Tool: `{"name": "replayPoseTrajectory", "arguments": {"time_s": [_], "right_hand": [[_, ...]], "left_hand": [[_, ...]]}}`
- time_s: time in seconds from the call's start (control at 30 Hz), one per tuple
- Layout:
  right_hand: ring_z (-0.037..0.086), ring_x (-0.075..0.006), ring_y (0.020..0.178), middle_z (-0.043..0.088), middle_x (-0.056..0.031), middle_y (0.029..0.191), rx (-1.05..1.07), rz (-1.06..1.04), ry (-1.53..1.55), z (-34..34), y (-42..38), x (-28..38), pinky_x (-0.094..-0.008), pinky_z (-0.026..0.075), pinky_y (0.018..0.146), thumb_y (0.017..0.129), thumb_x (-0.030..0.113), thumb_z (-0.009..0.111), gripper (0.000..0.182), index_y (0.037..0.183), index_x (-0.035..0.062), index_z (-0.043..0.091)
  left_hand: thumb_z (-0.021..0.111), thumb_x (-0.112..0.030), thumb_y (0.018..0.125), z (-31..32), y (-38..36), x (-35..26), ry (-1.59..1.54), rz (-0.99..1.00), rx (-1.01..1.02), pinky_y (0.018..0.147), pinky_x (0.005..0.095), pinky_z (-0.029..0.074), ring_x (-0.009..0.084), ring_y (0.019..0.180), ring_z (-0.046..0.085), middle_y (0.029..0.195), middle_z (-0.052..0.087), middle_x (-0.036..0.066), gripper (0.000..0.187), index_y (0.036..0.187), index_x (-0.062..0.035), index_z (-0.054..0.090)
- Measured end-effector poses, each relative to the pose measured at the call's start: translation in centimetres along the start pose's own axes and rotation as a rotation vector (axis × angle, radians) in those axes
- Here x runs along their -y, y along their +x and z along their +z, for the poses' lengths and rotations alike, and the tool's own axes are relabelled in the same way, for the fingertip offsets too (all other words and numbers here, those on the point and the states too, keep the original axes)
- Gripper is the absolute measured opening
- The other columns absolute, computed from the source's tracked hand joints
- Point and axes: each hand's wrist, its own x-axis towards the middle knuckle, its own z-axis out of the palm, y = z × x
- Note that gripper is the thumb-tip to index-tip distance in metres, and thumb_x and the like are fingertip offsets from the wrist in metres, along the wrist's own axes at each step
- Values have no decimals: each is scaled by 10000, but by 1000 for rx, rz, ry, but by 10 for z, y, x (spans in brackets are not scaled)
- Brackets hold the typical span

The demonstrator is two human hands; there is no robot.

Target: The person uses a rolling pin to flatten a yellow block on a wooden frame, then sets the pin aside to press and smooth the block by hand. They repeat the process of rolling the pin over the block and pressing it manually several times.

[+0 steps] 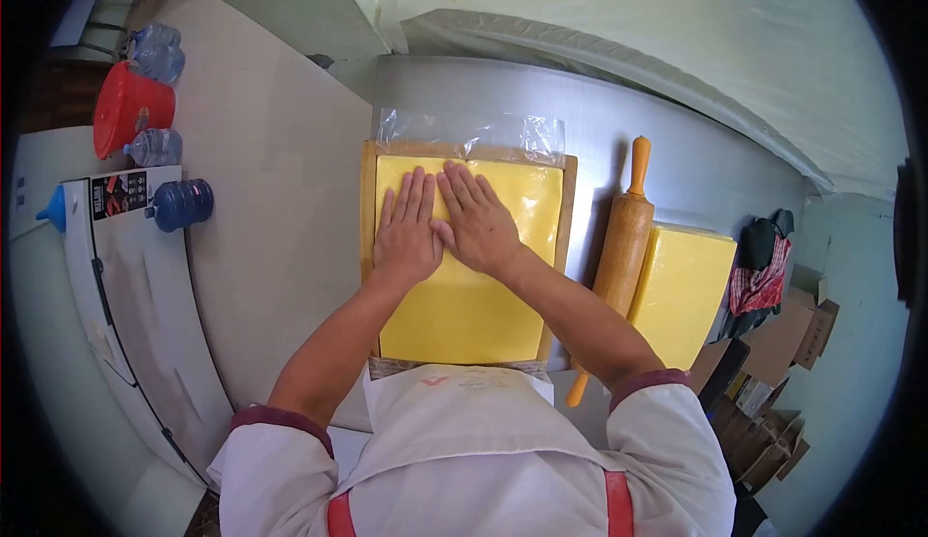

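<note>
Toward the left of my view I see a red bucket (135,107) between clear water bottles (155,148), with a blue water jug (186,204) near them and a white fridge (159,286) below. At the right I make out a red checked cloth (759,284) near some cardboard boxes (776,336); a pale sheet (667,5) spans the top.

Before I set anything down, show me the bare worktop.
Bare: metal worktop beyond the clear plastic, and beyond the yellow stack, right of the rolling pin. Crowded: the yellow slab under the left hand and right hand.
</note>
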Motion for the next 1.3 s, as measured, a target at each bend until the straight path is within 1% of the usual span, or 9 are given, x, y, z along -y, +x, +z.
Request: {"name": "replayPoseTrajectory", "arguments": {"time_s": [0.17, 0.33, 0.47, 0.73, 0.87, 0.93, 1.03, 1.13, 1.3], "right_hand": [[234, -259, 1492, 283, -123, 1601, 23, 137, -27, -13, -18, -22, -435, 187, 1211, 1016, 429, 380, 649, 1520, 26, 310], [154, -265, 1516, 180, -146, 1632, 96, 400, -135, -32, -72, -56, -461, 133, 1220, 1018, 463, 366, 713, 1544, 5, 217], [107, -299, 1524, 142, -206, 1628, 157, 582, -219, -28, -67, -29, -486, 93, 1222, 1003, 520, 368, 810, 1535, -57, 170], [42, -355, 1521, 108, -265, 1614, 10, 379, -23, 24, 33, 65, -492, 68, 1222, 992, 547, 377, 864, 1512, -110, 170], [80, -349, 1518, 141, -254, 1610, 31, 261, 42, 30, 52, 86, -488, 91, 1221, 992, 522, 395, 833, 1514, -94, 192], [104, -338, 1516, 161, -247, 1608, 52, 162, 40, 32, 62, 99, -478, 108, 1221, 988, 488, 433, 812, 1518, -80, 198], [119, -315, 1516, 180, -219, 1613, 27, 66, 160, 30, 51, 78, -451, 105, 1227, 987, 468, 443, 776, 1530, -38, 217], [129, -301, 1516, 186, -192, 1619, 34, 254, 194, 15, 15, 28, -433, 106, 1230, 993, 466, 426, 755, 1537, -15, 218], [132, -290, 1518, 152, -171, 1633, -36, 538, -24, -14, -78, -49, -456, 125, 1226, 1001, 460, 426, 764, 1553, 2, 163]], "left_hand": [[415, -334, 982, 1, -7, 1, -74, -35, -29, 1228, 470, 102, 279, 1520, 128, 1635, 156, 151, 702, 1551, 3, 181], [399, -340, 994, 3, -24, 1, -67, -90, -32, 1231, 461, 78, 290, 1525, 89, 1636, 122, 177, 716, 1552, 23, 135], [392, -349, 999, 10, -70, -5, -38, -90, 19, 1232, 455, 60, 311, 1525, 69, 1633, 98, 206, 731, 1544, 52, 117], [410, -351, 985, 18, -86, -6, -139, -65, 9, 1229, 476, 52, 346, 1520, 62, 1620, 122, 236, 727, 1528, 71, 174], [431, -352, 971, 7, -82, -6, -184, -68, 230, 1225, 497, 70, 381, 1502, 118, 1583, 216, 262, 723, 1505, 89, 225], [437, -346, 969, 13, -84, -5, -62, -28, 110, 1223, 501, 80, 383, 1497, 131, 1576, 231, 263, 722, 1506, 85, 220], [444, -337, 967, 20, -84, -6, -36, -50, 87, 1223, 498, 84, 379, 1499, 129, 1585, 219, 252, 727, 1517, 71, 199], [445, -334, 967, 18, -86, -11, -65, -63, 25, 1226, 482, 80, 362, 1507, 115, 1603, 181, 236, 739, 1526, 64, 171], [447, -327, 967, 17, -88, -11, -72, -43, -83, 1230, 452, 87, 327, 1516, 109, 1621, 134, 224, 744, 1529, 67, 159]]}}
